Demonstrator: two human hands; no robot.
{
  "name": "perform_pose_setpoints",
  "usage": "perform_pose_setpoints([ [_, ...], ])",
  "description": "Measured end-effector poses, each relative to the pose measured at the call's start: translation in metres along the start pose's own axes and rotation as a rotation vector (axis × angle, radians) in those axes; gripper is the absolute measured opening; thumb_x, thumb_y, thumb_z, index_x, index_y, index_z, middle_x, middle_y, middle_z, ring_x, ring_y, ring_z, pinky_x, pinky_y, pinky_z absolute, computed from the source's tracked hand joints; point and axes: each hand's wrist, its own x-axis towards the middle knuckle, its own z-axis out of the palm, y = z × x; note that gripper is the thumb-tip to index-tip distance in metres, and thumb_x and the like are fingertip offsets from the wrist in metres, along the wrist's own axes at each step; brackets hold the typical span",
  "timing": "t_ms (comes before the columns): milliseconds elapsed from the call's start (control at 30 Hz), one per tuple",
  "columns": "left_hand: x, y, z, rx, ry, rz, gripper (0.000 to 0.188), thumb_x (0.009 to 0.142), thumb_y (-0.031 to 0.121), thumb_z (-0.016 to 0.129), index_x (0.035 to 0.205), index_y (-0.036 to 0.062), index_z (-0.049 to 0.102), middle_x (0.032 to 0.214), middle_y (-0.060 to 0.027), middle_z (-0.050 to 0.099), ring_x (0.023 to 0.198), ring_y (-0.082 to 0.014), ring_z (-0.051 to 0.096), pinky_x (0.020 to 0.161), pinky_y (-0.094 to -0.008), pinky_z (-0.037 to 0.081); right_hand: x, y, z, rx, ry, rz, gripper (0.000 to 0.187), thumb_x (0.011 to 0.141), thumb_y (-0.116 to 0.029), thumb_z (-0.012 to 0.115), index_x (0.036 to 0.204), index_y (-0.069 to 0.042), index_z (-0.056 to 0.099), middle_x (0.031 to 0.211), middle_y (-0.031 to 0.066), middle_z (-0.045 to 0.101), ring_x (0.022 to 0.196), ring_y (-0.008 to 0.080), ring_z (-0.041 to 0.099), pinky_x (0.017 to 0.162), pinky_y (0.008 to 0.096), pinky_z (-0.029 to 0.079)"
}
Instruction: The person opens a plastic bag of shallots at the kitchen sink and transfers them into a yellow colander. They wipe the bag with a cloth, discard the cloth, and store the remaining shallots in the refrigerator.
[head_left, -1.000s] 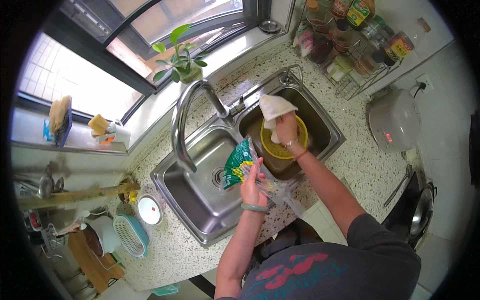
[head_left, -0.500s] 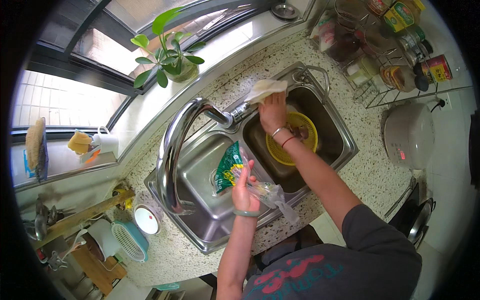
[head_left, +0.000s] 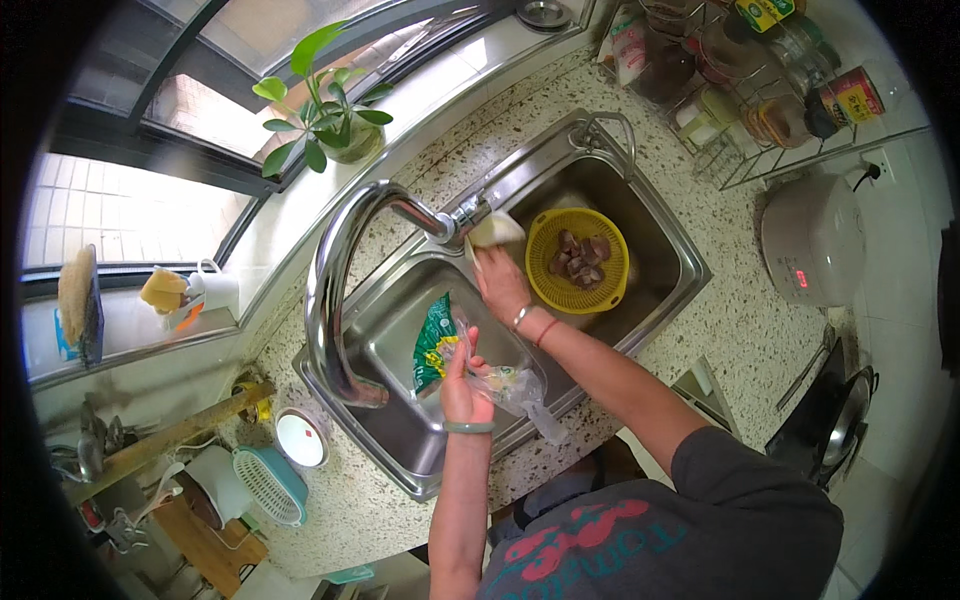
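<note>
"What was your left grip doing?"

"My left grip (head_left: 465, 392) was closed round a green-and-clear plastic bag (head_left: 432, 345) over the left basin (head_left: 400, 432), right of the faucet (head_left: 324, 290) spout's tip. The bag's green part ran lengthwise away from me, left of my fingers; its clear tail trailed right, toward the sink's near edge."

"And your right grip?"

"My right grip (head_left: 503, 287) held a whitish cloth (head_left: 496, 230) by the faucet's base, at the far end of the divider between the basins. The cloth lay straight beyond my fingers."

"Which grip was nearer the yellow basket (head_left: 617, 272)?"

"The right: the basket sat just right of it, in the right basin (head_left: 655, 270), with dark chunks (head_left: 578, 262) inside."
</note>
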Motion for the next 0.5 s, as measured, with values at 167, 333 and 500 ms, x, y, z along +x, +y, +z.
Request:
perform_pose_setpoints([
  [167,-0.011,0.004,-0.018,-0.003,-0.005,-0.03,0.031,0.092,0.015,0.057,0.121,0.0058,0.05,0.113,-0.0068,0.063,0.067,-0.0056,0.055,0.059,-0.017,0.047,-0.04,-0.021,-0.02,-0.062,-0.025,-0.253,0.04,0.075,-0.007,0.058,0.115,-0.004,0.054,0.116,0.0176,0.052,0.116,0.0362,0.044,0.105,0.0428,0.033],
  [333,-0.03,0.008,-0.036,0.059,0.053,-0.068,0.025,0.091,0.014,0.06,0.114,0.0059,0.056,0.108,-0.0071,0.065,0.065,-0.0046,0.052,0.056,-0.0155,0.044,-0.115,-0.028,-0.048,-0.19,-0.255,-0.114,0.036,0.073,-0.006,0.06,0.108,-0.003,0.057,0.115,0.0151,0.054,0.116,0.0348,0.045,0.105,0.043,0.034],
  [500,-0.047,0.01,-0.066,0.029,0.013,-0.122,0.026,0.091,0.012,0.059,0.115,0.0068,0.055,0.107,-0.0072,0.065,0.065,-0.005,0.053,0.056,-0.0152,0.045,-0.197,-0.028,-0.093,-0.268,-0.315,-0.157,0.031,0.074,-0.008,0.062,0.104,-0.005,0.061,0.109,0.0145,0.057,0.104,0.0345,0.052,0.095,0.044,0.042],
])
